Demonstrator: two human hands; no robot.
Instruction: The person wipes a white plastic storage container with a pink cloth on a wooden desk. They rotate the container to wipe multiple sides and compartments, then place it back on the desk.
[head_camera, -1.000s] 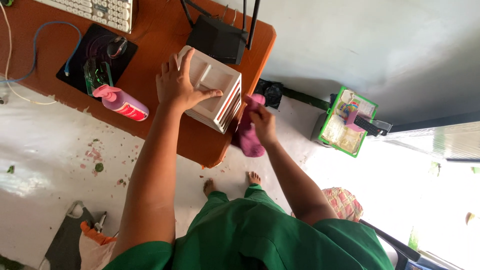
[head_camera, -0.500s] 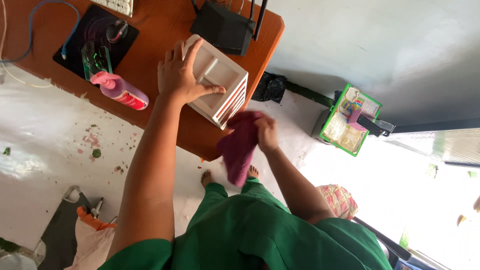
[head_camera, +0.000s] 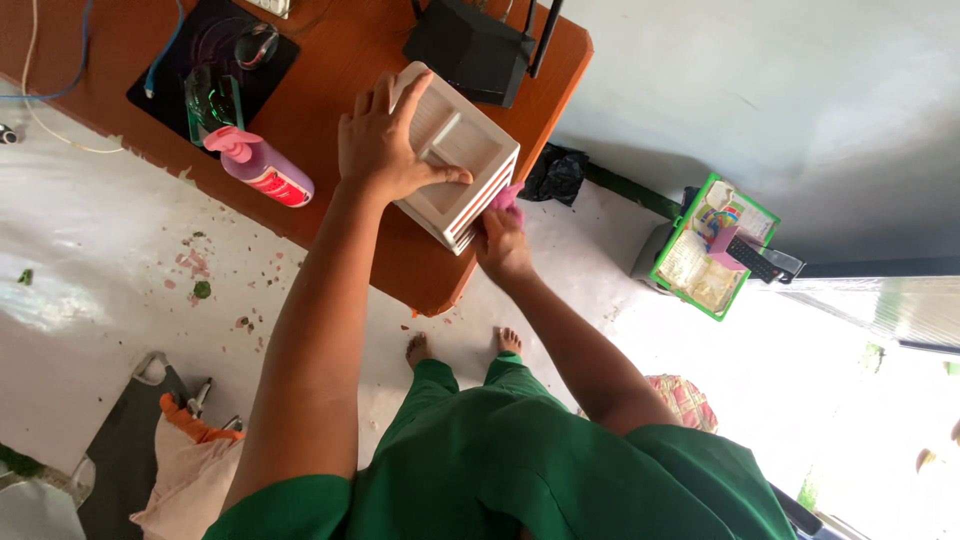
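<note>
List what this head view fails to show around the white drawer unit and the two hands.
- White plastic drawer unit: its top is partly covered by the left hand.
- Pink cloth: mostly hidden in the right hand; its grip is unclear.
- Black mouse mat and black router: cut off by the top edge.

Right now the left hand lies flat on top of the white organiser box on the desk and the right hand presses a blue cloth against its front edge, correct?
Not quite: the cloth is pink, not blue. The head view shows the left hand flat on top of the white organiser box on the desk, and the right hand pressing that pink cloth against the box's front edge.
</note>
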